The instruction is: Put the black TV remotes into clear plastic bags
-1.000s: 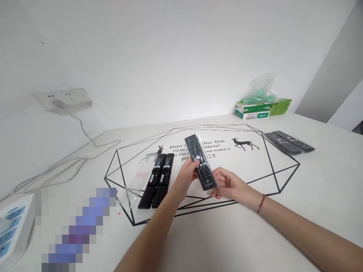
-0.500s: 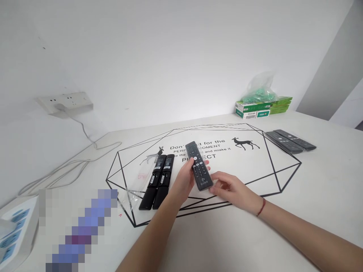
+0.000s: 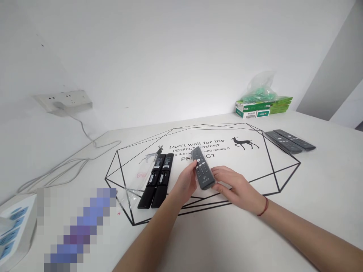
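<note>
Here, the left hand (image 3: 187,181) pinches a remote (image 3: 204,172), thumb on the left edge of its button face and fingers mostly hidden beneath. The remote, in clear film, is held up over the middle of the table (image 3: 227,241), in front of the printed lettering, its far end leaning to the left. The right hand (image 3: 236,189), with a red bracelet (image 3: 265,206) at the wrist, has its thumb and fingers drawn together at the near right corner of the remote; whether they grip it or merely touch it, I cannot tell. Just left of the left hand, two black remotes (image 3: 162,183) lie side by side, backs up, with a clear wrapper (image 3: 132,196) beside them. Well apart at the right, two more remotes (image 3: 295,140) lie buttons up in film. Against the wall, green and white boxes (image 3: 252,108) carry a clear bag (image 3: 261,90) with something green inside. A cord (image 3: 81,124) trails from a wall socket (image 3: 73,99) at the left.
</note>
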Available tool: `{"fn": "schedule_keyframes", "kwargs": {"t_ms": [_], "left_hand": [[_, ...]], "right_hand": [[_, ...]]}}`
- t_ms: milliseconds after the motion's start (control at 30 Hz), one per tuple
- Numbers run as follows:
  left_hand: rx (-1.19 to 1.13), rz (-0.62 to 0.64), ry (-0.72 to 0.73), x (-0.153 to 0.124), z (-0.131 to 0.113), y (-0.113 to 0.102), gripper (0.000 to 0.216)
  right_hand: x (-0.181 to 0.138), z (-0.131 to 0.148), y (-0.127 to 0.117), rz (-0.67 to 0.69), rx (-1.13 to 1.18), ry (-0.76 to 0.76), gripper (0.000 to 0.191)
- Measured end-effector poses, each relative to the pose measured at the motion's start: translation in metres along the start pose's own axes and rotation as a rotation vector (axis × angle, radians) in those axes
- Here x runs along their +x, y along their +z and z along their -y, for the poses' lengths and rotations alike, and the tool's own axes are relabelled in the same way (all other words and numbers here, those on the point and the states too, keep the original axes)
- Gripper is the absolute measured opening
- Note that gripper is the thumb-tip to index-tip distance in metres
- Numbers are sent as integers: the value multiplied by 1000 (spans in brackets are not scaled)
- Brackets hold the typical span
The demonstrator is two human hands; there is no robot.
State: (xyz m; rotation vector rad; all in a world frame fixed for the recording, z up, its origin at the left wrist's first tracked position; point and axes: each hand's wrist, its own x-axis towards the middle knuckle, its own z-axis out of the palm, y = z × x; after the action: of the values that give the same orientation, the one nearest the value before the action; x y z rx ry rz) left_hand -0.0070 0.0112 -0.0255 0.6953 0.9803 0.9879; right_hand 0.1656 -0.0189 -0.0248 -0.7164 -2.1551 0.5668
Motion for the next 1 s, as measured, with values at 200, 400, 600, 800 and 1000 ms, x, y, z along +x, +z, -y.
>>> {"fn": "schedule_keyframes", "kwargs": {"t_ms": [200,400,600,800,1000], "left_hand": [[-105,13,5,6,-3,-6,26],[-114,-60,126,3,-19,-11,27],[-29,7,220,-11,-23,-2,31],[76,30,233,-19,-18,3,37],[135,44,277,-26,-25,3,39]], "right_hand": [[-6,1,7,-42,113,235,27],[-6,-2,21,-39,702,655,31],[-3,10,18,0,1174,890,31],[-5,19,24,51,1265,976,27],[-8,19,28,92,1271,990,29]]}}
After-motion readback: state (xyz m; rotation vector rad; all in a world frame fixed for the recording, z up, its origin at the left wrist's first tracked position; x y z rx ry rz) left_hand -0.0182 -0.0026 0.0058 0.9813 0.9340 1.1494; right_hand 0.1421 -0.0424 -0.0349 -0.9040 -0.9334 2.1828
